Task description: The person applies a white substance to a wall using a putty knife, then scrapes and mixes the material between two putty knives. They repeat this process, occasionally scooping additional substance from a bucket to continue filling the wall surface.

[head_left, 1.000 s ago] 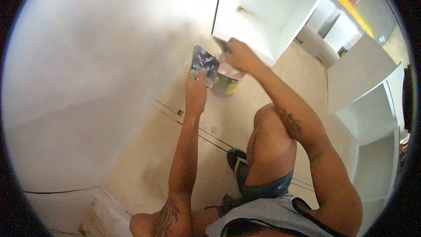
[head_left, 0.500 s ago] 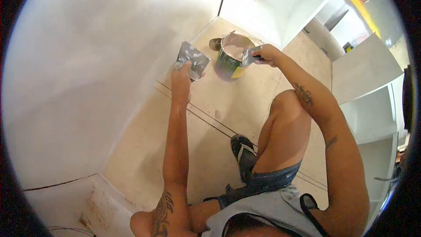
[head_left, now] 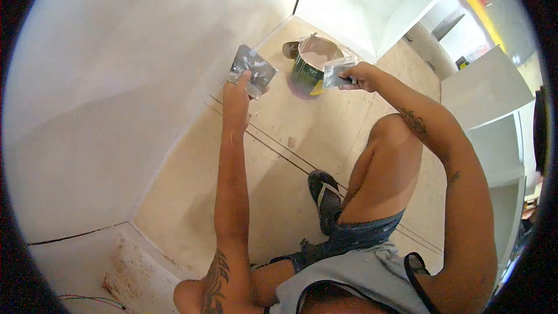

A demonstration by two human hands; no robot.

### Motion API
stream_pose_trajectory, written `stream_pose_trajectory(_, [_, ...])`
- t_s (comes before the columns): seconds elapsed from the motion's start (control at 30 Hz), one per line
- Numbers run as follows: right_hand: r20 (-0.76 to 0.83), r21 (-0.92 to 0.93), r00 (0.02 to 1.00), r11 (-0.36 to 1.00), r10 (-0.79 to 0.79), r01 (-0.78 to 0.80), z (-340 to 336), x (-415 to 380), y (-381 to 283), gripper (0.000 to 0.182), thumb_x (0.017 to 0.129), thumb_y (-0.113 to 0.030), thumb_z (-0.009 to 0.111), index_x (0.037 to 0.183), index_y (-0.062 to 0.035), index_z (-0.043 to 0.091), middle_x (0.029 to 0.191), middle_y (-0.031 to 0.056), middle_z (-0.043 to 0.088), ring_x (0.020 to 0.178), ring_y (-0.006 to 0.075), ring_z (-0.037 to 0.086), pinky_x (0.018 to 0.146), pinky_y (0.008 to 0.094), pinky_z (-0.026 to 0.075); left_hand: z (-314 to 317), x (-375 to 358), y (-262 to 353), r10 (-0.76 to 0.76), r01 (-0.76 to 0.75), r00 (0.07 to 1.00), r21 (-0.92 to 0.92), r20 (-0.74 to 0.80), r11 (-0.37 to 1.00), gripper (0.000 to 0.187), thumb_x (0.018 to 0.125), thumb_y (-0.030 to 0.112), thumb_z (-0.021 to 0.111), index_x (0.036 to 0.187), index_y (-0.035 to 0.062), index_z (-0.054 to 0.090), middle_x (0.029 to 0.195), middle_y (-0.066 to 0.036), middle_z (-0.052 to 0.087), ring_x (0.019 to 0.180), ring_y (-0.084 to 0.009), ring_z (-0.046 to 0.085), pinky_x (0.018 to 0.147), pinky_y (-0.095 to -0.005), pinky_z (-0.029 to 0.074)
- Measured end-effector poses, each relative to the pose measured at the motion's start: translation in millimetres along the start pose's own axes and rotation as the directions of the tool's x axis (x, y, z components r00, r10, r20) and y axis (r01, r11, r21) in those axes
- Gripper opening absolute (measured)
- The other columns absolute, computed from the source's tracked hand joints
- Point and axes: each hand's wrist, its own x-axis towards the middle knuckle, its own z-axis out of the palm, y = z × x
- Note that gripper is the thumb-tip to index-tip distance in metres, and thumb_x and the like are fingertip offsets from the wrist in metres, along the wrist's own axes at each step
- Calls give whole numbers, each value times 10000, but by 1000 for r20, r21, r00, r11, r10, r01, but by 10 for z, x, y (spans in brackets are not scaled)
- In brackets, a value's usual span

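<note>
My left hand [head_left: 239,90] is closed on a wide putty knife [head_left: 256,68], its square metal blade pointing away from me and smeared with pale filler. Closed on a second putty knife [head_left: 334,76] is my right hand [head_left: 361,77]; this blade points left and overlaps the near right side of the bucket in this view. The dark green bucket [head_left: 303,75] has a yellow patch, a messy rim and pinkish filler [head_left: 318,58] inside. It stands on the floor beyond and between my hands.
A pale wall panel [head_left: 116,81] rises on the left. Beside the bucket lies a dark rounded object [head_left: 290,50]. White open cabinets [head_left: 372,6] stand at the back and right. Two dark lines cross the beige floor [head_left: 279,197], near my sandalled foot [head_left: 324,195]. Thin wires [head_left: 93,298] lie lower left.
The right putty knife has turned so its blade shows broader and flatter beside the bucket. My left hand and its knife have moved slightly up in view. The camera view has shifted a little.
</note>
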Motion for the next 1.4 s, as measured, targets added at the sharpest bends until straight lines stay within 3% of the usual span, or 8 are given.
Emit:
stream_pose_trajectory(0.3, [137, 101, 962, 963, 235, -249, -194, -11, 109, 171, 901, -50, 626, 1056, 10, 584, 1049, 99, 633, 852, 204, 669, 755, 261, 621, -14, 49, -25, -76, 77, 997, 19, -22, 997, 287, 931, 115, 529, 1165, -52, 520, 1074, -160, 630, 903, -287, 676, 745, -431, 617])
stream_pose_trajectory(0.47, [341, -593, 887, 803, 312, -55, -258, -313, -65, 260, 874, -253, 704, 970, -22, 631, 803, 34, 615, 711, 146, 612, 577, 286, 529, -45, 81, -53, -96, 96, 995, 19, -6, 995, 267, 928, 115, 528, 1147, -38, 537, 1035, -150, 644, 888, -287, 678, 752, -433, 615])
stream_pose_trajectory(0.63, [66, 172, 878, 872, -474, 458, -345, -65, -706, 459, 920, -398, 628, 1171, -21, 562, 1060, 38, 604, 977, 138, 559, 864, 321, 484, -230, 112, -184, -237, 222, 972, 371, -6, 902, 293, 913, 250, 595, 1028, -15, 645, 894, -87, 661, 789, -152, 635, 680, -308, 508])
stream_pose_trajectory(0.7, [-49, 165, 866, 851, -498, 498, -532, 396, -837, 537, 910, -423, 635, 1221, -1, 517, 1122, 80, 587, 1060, 194, 548, 897, 382, 478, -338, 104, -430, -161, 110, 986, 518, 53, 848, 346, 893, 314, 636, 996, -15, 669, 873, -68, 660, 786, -126, 597, 690, -303, 476])
stream_pose_trajectory(0.83, [-318, 339, 892, 840, -322, 424, -890, 1599, -662, 561, 916, -446, 617, 1190, 28, 495, 1134, 139, 572, 1051, 268, 586, 871, 396, 516, -449, -26, -708, -492, 329, 865, 628, 99, 705, 404, 896, 367, 639, 1006, -20, 675, 906, -54, 676, 806, -145, 593, 750, -328, 480])
stream_pose_trajectory(0.93, [-155, 582, 920, 719, -359, 379, -774, 2336, 0, 542, 973, -492, 488, 1151, 19, 514, 1022, 156, 601, 907, 280, 644, 764, 368, 539, -549, -193, -982, -467, 321, 871, 543, 153, 776, 394, 910, 372, 623, 1025, 0, 679, 911, -57, 685, 814, -147, 605, 746, -325, 484])
stream_pose_trajectory(1.2, [147, 247, 970, 957, -191, 151, 4, 3789, 1421, 537, 977, -485, 477, 1169, 12, 545, 1023, 137, 626, 909, 265, 646, 763, 389, 537, -1198, -637, -1157, -560, 578, 807, 446, -188, 683, 376, 934, 371, 604, 1085, 37, 688, 939, -46, 709, 870, -144, 637, 798, -309, 505])
stream_pose_trajectory(1.4, [305, -31, 948, 994, -90, 105, 14, 4137, 2127, 534, 974, -468, 493, 1204, 12, 531, 1040, 136, 633, 921, 265, 646, 785, 394, 537, -963, -721, -1709, -202, 331, 868, 226, -454, 916, 355, 931, 334, 623, 1094, 23, 672, 939, -21, 686, 914, -114, 589, 830, -275, 465])
